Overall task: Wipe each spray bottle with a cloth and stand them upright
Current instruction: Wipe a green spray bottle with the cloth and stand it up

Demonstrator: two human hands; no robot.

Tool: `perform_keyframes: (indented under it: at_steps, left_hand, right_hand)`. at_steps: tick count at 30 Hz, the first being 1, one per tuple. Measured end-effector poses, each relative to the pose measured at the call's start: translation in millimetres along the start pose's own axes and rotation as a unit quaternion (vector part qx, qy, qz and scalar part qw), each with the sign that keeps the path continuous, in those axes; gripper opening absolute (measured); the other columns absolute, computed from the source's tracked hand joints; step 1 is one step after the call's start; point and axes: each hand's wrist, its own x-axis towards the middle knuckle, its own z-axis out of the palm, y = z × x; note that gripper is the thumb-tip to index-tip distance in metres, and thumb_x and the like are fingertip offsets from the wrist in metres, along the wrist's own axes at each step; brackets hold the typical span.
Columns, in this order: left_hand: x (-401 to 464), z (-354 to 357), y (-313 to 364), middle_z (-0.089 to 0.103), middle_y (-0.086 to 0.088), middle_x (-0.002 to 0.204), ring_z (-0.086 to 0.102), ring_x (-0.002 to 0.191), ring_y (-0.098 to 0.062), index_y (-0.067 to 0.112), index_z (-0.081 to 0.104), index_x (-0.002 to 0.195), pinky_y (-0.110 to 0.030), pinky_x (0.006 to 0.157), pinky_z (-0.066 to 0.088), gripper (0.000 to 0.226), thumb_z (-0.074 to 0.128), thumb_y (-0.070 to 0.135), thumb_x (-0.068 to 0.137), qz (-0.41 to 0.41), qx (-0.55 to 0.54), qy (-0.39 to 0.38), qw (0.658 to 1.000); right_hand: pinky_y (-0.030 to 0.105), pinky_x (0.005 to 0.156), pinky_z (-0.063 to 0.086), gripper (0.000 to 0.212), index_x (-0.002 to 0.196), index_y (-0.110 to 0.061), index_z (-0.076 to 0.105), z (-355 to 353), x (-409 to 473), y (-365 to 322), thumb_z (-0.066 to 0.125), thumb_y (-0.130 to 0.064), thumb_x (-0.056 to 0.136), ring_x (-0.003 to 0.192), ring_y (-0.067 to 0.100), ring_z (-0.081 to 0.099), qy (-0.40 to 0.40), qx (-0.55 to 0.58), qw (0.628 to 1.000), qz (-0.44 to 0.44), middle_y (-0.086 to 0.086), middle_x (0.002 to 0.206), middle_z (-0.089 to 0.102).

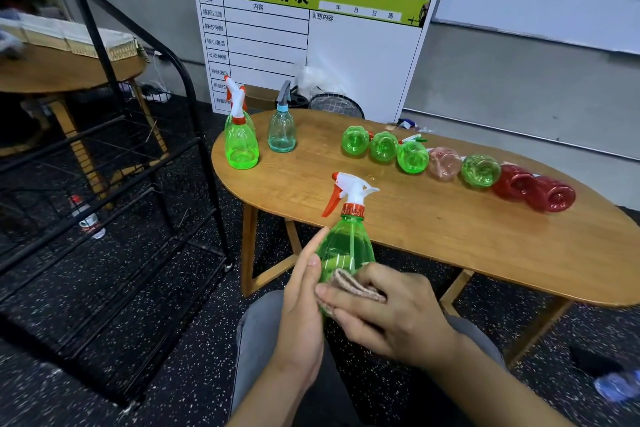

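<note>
Both hands clasp the green spray bottle (346, 250), right (384, 308) pressing cloth (349, 284), left (304, 298) steadying.

Left hand (300, 302) gripping upright green translucent plastic spray bottle (344, 250) with white-and-red trigger head; right hand (388, 308) pressing folded beige cloth (349, 286) against its lower body. Behind, on oval wooden table (450, 218): two bottles standing, seven lying in a row.

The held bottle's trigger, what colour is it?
Orange-red trigger on a white head, seen in the head view.
</note>
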Motion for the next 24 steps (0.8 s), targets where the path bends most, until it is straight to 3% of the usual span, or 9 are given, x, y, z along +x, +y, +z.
perform_keyframes:
  at_steps: [3, 6, 9, 13, 17, 19, 21, 24]
  left_hand:
    - [-0.4, 0.3, -3.8, 0.07, -0.007, 0.139, 0.065, 0.131, -0.026, 0.022, 0.057, 0.148, -0.043, 0.11, 0.053, 0.04, 0.042, 0.032, 0.112, 0.009, 0.021, 0.0, 1.0]
    - [-0.9, 1.1, -6.3, 0.07, -0.003, 0.138, 0.065, 0.131, -0.024, 0.025, 0.059, 0.145, -0.039, 0.106, 0.055, 0.044, 0.043, 0.034, 0.105, 0.015, 0.036, 0.004, 0.999]
    - [-0.7, 1.4, -8.0, 0.071, 0.0, 0.138, 0.065, 0.131, -0.021, 0.031, 0.062, 0.142, -0.039, 0.108, 0.054, 0.043, 0.044, 0.036, 0.103, 0.015, 0.031, 0.013, 0.999]
    - [1.4, -2.0, -9.9, 0.07, -0.005, 0.138, 0.065, 0.131, -0.025, 0.029, 0.061, 0.144, -0.049, 0.111, 0.049, 0.038, 0.041, 0.03, 0.113, 0.007, 0.021, 0.027, 0.999]
    - [2.4, -4.6, -6.5, 0.073, -0.009, 0.133, 0.069, 0.125, -0.028, 0.024, 0.058, 0.146, -0.035, 0.102, 0.057, 0.042, 0.03, 0.024, 0.114, 0.006, -0.008, 0.012, 1.0]
    - [1.4, -3.3, -4.7, 0.073, -0.009, 0.133, 0.069, 0.124, -0.027, 0.023, 0.057, 0.146, -0.031, 0.1, 0.057, 0.042, 0.03, 0.025, 0.114, 0.012, -0.002, 0.003, 1.0]
    - [-0.1, -0.3, -3.9, 0.073, -0.007, 0.133, 0.069, 0.125, -0.025, 0.025, 0.058, 0.145, -0.032, 0.101, 0.056, 0.042, 0.033, 0.029, 0.112, 0.019, 0.02, -0.005, 1.0]
    - [-0.4, 1.9, -6.0, 0.073, 0.0, 0.134, 0.067, 0.128, -0.021, 0.029, 0.063, 0.14, -0.029, 0.098, 0.057, 0.035, 0.042, 0.032, 0.112, 0.024, 0.04, 0.003, 0.999]
  right_hand:
    - [0.021, 0.051, 0.045, 0.029, 0.129, -0.035, 0.072, -2.6, 10.6, 12.1, 0.054, -0.04, 0.106, 0.068, 0.005, 0.049, 0.029, 0.016, 0.996, 0.084, -0.004, 0.092, 0.055]
    - [0.029, 0.051, 0.044, 0.031, 0.125, -0.032, 0.075, -0.9, 22.3, 25.8, 0.052, -0.039, 0.105, 0.066, 0.009, 0.049, 0.083, 0.067, 0.97, 0.218, -0.005, 0.088, 0.051]
    - [0.033, 0.054, 0.045, 0.03, 0.125, -0.032, 0.074, 3.5, 26.3, 27.8, 0.053, -0.038, 0.104, 0.066, 0.014, 0.051, 0.096, 0.086, 0.956, 0.265, -0.004, 0.083, 0.049]
    - [0.02, 0.049, 0.041, 0.031, 0.132, -0.036, 0.069, 5.1, 20.2, 9.2, 0.051, -0.041, 0.107, 0.061, 0.006, 0.047, 0.06, 0.068, 0.974, 0.209, -0.008, 0.088, 0.049]
    - [0.025, 0.05, 0.046, 0.031, 0.129, -0.033, 0.074, 8.2, -1.6, -11.3, 0.07, -0.031, 0.098, 0.064, 0.011, 0.051, -0.002, 0.016, 1.0, 0.026, -0.001, 0.084, 0.058]
    - [0.025, 0.051, 0.047, 0.032, 0.127, -0.031, 0.075, 5.3, -3.3, -8.4, 0.074, -0.028, 0.095, 0.064, 0.013, 0.051, 0.002, -0.004, 1.0, -0.006, -0.001, 0.082, 0.058]
    - [0.026, 0.05, 0.049, 0.029, 0.128, -0.034, 0.074, 0.8, 2.3, -0.1, 0.068, -0.032, 0.099, 0.065, 0.011, 0.053, 0.016, -0.006, 1.0, 0.013, -0.002, 0.084, 0.059]
    - [0.032, 0.045, 0.049, 0.029, 0.13, -0.038, 0.069, -4.5, 16.5, 15.5, 0.054, -0.041, 0.105, 0.064, 0.008, 0.053, 0.047, 0.017, 0.99, 0.132, -0.005, 0.089, 0.057]
